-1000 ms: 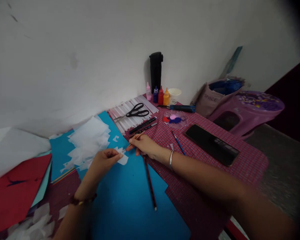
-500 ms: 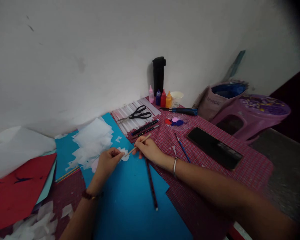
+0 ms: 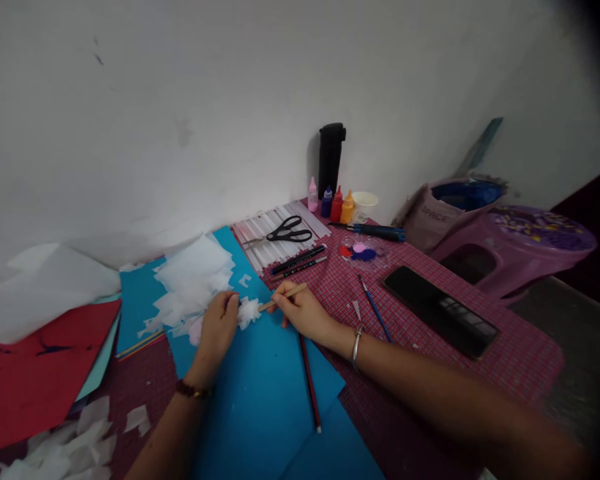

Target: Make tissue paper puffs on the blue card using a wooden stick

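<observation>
part of the stick (image 3: 297, 290) hides in the pinching right hand (image 3: 301, 313); whether the left hand (image 3: 220, 326) grips white paper (image 3: 250, 312) is unclear.

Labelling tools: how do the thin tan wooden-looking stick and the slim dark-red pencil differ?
The thin tan wooden-looking stick is in the right hand; the slim dark-red pencil lies on the blue sheet. The stick looks plain where visible; the pencil has a whitish end. Both are straight and slender.

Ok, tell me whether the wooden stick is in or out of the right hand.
In: the right hand grips the wooden stick, both ends showing, the lower one by the edge of the ruffled white paper.
</observation>
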Available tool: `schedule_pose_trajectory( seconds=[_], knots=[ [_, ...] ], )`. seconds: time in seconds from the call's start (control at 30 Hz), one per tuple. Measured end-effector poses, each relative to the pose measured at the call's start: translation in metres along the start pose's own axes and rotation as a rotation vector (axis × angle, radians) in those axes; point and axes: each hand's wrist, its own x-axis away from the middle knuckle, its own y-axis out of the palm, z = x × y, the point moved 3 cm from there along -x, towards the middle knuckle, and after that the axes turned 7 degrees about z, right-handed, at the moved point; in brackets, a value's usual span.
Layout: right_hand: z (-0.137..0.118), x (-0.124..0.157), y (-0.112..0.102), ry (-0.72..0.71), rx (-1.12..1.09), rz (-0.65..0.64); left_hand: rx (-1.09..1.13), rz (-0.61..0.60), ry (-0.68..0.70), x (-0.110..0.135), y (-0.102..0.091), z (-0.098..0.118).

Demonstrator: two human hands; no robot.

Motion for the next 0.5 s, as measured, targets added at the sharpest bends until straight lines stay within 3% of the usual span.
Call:
schedule_pose_trajectory(
  seconds=[0.17, 0.3, 0.4, 0.5],
  knots=[
    [-0.003, 0.001, -0.003, 0.007, -0.069, 0.083, 0.012, 0.039, 0.043, 0.004, -0.002, 0.000],
    [-0.003, 0.000, -0.010, 0.092, -0.184, 0.192, -0.034, 0.079, 0.165, 0.022, -0.005, 0.022],
    [-0.002, -0.002, -0.009, 0.128, -0.230, 0.162, -0.073, -0.016, 0.294, 0.034, -0.005, 0.046],
    [0.000, -0.003, -0.008, 0.166, -0.253, 0.141, -0.114, -0.102, 0.339, 0.020, -0.020, 0.055]
  ],
)
